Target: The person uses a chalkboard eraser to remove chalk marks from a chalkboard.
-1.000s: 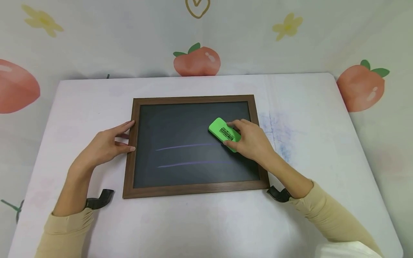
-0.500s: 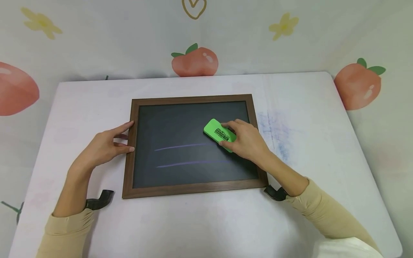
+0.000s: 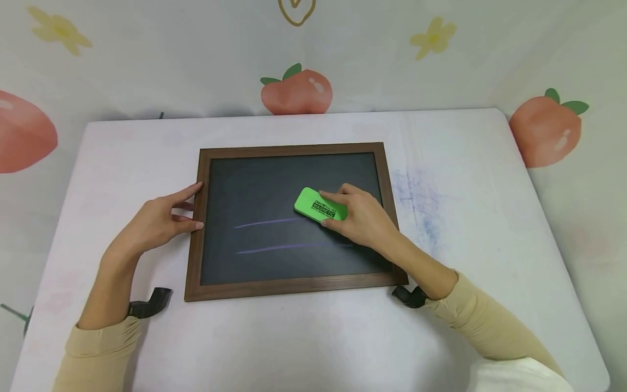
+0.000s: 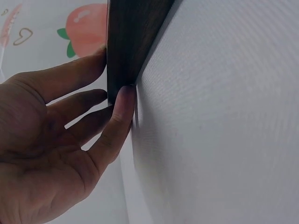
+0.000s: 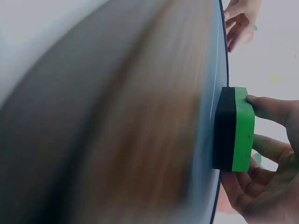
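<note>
Right hand [image 3: 364, 220]: rested on the chalkboard [image 3: 264, 179], forearm angled in from the lower right across the frame's lower right corner, beige sleeve [image 3: 482, 326] ending short of the wrist. Fingers [image 5: 271, 108] curled over the green eraser [image 3: 320, 206], thumb on the near long edge, remaining fingers on the far edge, pinching it between them. Black felt face of the eraser seated flat against the dark surface in the right wrist view.

Eraser position: on the right half of the board, just above the right end of the upper chalk line [image 3: 266, 222]. Lower chalk line [image 3: 284, 247] ran parallel beneath it, passing under the hand.

Left hand [image 3: 159, 220]: placed on the tabletop [image 3: 122, 158] at the left side of the wooden frame [image 3: 200, 218], palm turned toward the board. Fingers [image 4: 122, 108] straight and slightly spread, tips touching the frame's outer edge; thumb touching the same edge nearer the body. Nothing gripped.

Chalkboard position: flat at mid-tabletop, long sides across the view. Blue smudges [image 3: 416, 201] on the tabletop just right of the frame.
</note>
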A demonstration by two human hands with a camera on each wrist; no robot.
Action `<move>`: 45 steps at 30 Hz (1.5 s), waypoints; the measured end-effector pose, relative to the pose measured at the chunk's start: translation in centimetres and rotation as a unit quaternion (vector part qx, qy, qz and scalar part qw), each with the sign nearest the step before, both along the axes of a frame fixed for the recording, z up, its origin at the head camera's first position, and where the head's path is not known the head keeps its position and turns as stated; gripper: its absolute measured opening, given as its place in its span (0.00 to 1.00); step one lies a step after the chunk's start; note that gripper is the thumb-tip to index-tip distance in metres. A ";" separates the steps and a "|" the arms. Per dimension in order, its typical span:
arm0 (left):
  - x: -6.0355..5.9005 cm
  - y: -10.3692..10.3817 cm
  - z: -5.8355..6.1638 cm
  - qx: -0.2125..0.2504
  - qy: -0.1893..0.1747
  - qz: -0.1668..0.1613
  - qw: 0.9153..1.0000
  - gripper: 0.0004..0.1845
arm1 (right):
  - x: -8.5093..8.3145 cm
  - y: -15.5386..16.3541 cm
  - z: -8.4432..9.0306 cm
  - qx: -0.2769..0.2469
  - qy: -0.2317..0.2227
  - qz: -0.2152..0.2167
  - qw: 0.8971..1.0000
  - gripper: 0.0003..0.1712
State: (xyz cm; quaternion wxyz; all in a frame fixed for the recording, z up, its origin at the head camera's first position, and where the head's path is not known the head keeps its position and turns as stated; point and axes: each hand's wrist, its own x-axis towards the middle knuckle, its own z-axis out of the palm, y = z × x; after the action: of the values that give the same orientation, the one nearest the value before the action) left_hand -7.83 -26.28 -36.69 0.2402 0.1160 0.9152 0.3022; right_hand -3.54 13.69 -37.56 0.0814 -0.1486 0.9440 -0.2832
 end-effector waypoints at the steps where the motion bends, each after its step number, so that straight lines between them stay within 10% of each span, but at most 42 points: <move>1: 0.0 0.0 0.0 0.003 0.000 -0.001 1.000 0.47 | 0.0 -0.1 0.0 0.000 -0.001 0.003 1.000 0.35; 45: 0.2 0.2 0.0 -0.011 0.010 -0.013 1.000 0.47 | -0.9 -7.2 1.2 0.069 -0.020 0.135 0.988 0.37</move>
State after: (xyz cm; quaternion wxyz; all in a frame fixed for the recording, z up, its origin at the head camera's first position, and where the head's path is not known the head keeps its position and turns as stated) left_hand -7.66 -26.04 -36.64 0.2362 0.1283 0.9193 0.2876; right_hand -4.42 6.51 -36.37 0.1480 -0.2626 0.9309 -0.2065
